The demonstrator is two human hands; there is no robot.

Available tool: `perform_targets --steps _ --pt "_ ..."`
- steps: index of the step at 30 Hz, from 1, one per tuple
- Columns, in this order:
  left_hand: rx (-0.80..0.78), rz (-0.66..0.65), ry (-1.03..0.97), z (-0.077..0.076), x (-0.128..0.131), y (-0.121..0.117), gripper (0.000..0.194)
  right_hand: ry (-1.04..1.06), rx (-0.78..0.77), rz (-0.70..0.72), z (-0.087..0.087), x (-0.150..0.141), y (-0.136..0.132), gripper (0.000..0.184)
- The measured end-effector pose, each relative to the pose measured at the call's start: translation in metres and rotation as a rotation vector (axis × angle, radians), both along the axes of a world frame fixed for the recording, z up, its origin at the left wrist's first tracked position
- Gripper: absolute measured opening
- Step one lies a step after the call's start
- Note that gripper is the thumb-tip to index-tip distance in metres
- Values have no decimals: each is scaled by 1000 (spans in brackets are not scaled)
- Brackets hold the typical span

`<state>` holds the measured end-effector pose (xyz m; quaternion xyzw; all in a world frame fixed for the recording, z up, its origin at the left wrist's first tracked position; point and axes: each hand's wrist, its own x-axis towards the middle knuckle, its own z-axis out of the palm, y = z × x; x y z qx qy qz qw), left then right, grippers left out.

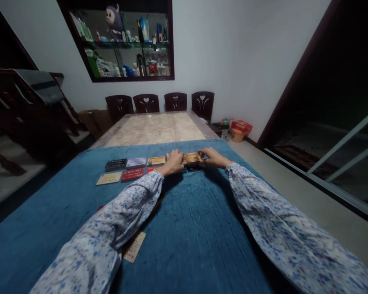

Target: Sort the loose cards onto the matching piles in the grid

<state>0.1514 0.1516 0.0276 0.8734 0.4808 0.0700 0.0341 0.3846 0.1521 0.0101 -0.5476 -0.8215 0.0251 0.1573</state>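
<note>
A stack of gold cards [192, 157] is between my two hands at the right end of the rows. My left hand [173, 161] has its fingers closed at the stack's left edge. At the right edge, my right hand [214, 157] pinches the same stack between thumb and fingers. Dark cards [195, 166] show just under its near side. To the left are a black stack [115, 164], a pale lilac stack [136, 163] and a yellow stack [155, 161]. Nearer me lie cream cards [108, 178] and red cards [133, 174]. My left hand hides part of the nearer row.
A blue cloth [196, 228] covers the near part of the table [159, 126]. A loose tan card [135, 246] lies partly under my left sleeve. Several dark chairs [176, 101] stand at the far end. An orange bucket [237, 134] is on the floor to the right.
</note>
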Motion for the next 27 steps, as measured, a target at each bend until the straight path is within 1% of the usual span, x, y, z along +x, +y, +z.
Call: perform_targets --steps 6,14,20,27 --pt "7 -18 32 2 9 11 25 -34 -31 -48 3 3 11 44" --pt "11 -19 54 4 16 21 27 -96 -50 -111 3 3 20 47" --pt "7 -10 77 2 20 27 31 -128 -88 -125 2 3 24 51" --pt "-12 7 106 2 24 34 33 -147 -114 -91 1 4 33 43"
